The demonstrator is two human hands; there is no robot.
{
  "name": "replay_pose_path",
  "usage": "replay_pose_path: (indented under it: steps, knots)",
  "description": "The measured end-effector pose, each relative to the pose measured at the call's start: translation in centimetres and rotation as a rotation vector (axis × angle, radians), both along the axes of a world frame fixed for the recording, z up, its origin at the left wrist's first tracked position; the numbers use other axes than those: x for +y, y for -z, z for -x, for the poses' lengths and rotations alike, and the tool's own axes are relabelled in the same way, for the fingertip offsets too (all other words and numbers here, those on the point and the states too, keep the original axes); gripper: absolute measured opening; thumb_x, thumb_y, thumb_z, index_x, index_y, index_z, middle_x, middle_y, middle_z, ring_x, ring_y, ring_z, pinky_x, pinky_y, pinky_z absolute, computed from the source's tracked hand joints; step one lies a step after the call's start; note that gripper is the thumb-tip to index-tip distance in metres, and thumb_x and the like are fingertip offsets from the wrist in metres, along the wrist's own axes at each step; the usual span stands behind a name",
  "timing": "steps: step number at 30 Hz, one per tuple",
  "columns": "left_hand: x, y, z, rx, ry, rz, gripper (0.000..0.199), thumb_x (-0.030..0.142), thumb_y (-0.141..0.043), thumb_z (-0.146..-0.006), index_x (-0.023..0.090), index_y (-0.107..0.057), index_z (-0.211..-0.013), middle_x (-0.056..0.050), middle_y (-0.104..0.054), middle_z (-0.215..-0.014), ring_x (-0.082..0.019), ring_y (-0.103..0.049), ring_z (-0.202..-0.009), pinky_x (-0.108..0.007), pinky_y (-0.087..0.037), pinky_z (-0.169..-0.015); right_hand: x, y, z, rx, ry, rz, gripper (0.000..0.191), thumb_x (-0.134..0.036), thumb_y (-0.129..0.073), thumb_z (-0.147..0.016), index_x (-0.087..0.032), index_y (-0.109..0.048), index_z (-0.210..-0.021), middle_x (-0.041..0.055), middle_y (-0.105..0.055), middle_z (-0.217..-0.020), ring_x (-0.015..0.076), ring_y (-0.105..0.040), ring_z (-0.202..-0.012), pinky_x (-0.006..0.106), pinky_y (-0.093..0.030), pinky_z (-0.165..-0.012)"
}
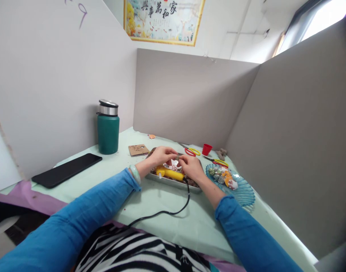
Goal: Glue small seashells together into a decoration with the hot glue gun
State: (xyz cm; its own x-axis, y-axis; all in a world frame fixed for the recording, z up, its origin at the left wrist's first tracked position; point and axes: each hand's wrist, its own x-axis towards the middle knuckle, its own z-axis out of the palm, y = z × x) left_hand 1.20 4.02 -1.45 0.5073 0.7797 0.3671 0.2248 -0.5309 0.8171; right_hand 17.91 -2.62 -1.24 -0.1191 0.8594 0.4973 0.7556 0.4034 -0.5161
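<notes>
My left hand (163,155) and my right hand (191,166) meet over a metal tray (177,184). The fingertips of both pinch together around something small and brownish, too covered to make out. Below them a yellow hot glue gun (173,173) lies across the tray, its black cord (173,212) trailing over the front toward my lap. Brown bits and some whitish, shiny material show in the tray, partly hidden by my fingers.
Right of the tray sits a blue glass plate (245,192) with small colourful pieces. Behind are red-yellow scissors (192,152), yellow-green scissors (219,162), and a red cup (206,149). Leftward are a brown card (138,150), a green bottle (108,132) and a black phone (68,170). Grey partitions (189,94) surround the table.
</notes>
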Motion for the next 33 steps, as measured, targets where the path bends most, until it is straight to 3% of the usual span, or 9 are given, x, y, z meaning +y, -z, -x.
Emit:
replay_pose_path:
  steps: [10,21,33]
  knots:
    - [-0.06,-0.14,0.07,-0.043,0.011,0.032,0.035,0.038,-0.062,-0.074,0.013,-0.063,-0.098,-0.002,-0.066,-0.061,-0.012,-0.064,-0.056,-0.018,-0.047,-0.052,-0.23,-0.02,0.09,-0.053,0.016,-0.055,0.022,-0.022,-0.045,-0.079,-0.020,-0.066,-0.078,0.0009,-0.068,-0.071,0.0121,-0.058,-0.056,0.022,-0.039,-0.056]
    - [-0.18,-0.19,0.01,-0.066,0.050,0.050,0.033,0.039,-0.063,-0.073,0.012,-0.064,-0.092,-0.003,-0.066,-0.063,-0.013,-0.064,-0.058,-0.020,-0.049,-0.054,-0.34,-0.08,0.11,-0.048,0.003,-0.075,0.024,-0.022,-0.044,-0.081,-0.021,-0.066,-0.090,0.0017,-0.069,-0.079,0.0132,-0.060,-0.061,0.023,-0.041,-0.058]
    - [-0.51,-0.41,0.03,-0.072,0.070,0.042,0.029,0.036,-0.061,-0.075,0.011,-0.063,-0.091,-0.002,-0.064,-0.060,-0.012,-0.063,-0.058,-0.019,-0.047,-0.053,-0.65,-0.19,0.27,-0.011,-0.008,-0.096,0.030,-0.041,-0.049,-0.084,-0.020,-0.066,-0.098,0.0044,-0.069,-0.087,0.0153,-0.062,-0.068,0.025,-0.043,-0.063]
